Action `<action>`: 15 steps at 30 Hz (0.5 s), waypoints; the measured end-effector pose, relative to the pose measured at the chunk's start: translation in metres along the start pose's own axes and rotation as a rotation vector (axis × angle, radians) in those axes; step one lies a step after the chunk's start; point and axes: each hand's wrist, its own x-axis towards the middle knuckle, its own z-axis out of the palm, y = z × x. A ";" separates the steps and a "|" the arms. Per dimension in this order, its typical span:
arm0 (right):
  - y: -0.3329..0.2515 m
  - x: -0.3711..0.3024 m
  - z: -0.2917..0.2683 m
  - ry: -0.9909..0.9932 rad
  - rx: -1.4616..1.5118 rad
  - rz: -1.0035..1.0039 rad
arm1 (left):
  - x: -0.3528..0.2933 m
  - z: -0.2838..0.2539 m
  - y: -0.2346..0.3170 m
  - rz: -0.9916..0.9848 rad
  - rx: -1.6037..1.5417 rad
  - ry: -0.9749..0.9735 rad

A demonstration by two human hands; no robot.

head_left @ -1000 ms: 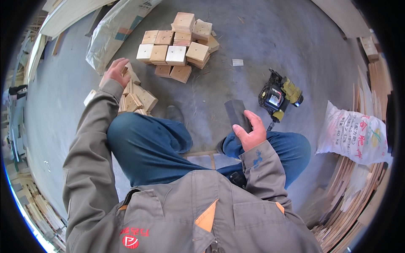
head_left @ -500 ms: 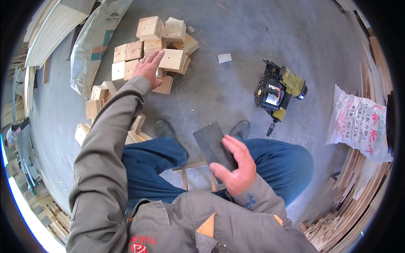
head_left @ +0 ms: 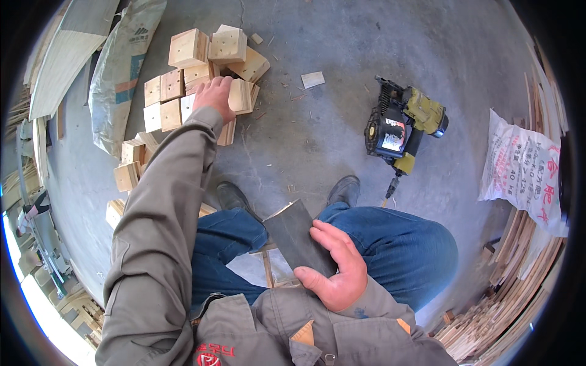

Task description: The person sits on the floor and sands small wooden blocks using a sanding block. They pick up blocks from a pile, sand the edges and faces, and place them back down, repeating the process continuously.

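Observation:
My left hand (head_left: pixel 213 99) reaches out to a pile of pale wooden blocks and closes over the left side of one wooden block (head_left: pixel 242 96). Its fingers lie along the far side and the thumb is at the near side; the fingertips are partly hidden. Held above my lap, a dark-faced rectangular block (head_left: pixel 299 235) shows a pale wood edge at its far end. My right hand (head_left: pixel 339 265) grips it from the right, thumb on the near side and fingers along the other edge.
A yellow-green and black nail gun (head_left: pixel 406 125) lies on the floor to the right, its hose fitting toward me. Beyond it sits a white printed sack (head_left: pixel 522 171) near stacked wood strips (head_left: pixel 494 305). Another sack (head_left: pixel 119 91) and panels (head_left: pixel 67 58) stand at the left.
My left hand has come down from above the pile onto a block's left side. The dark-faced block in my right hand has lowered and tilted, revealing its pale end.

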 end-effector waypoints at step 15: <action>0.025 -0.025 0.005 0.392 0.271 0.027 | -0.198 -0.033 0.053 0.045 -1.393 0.011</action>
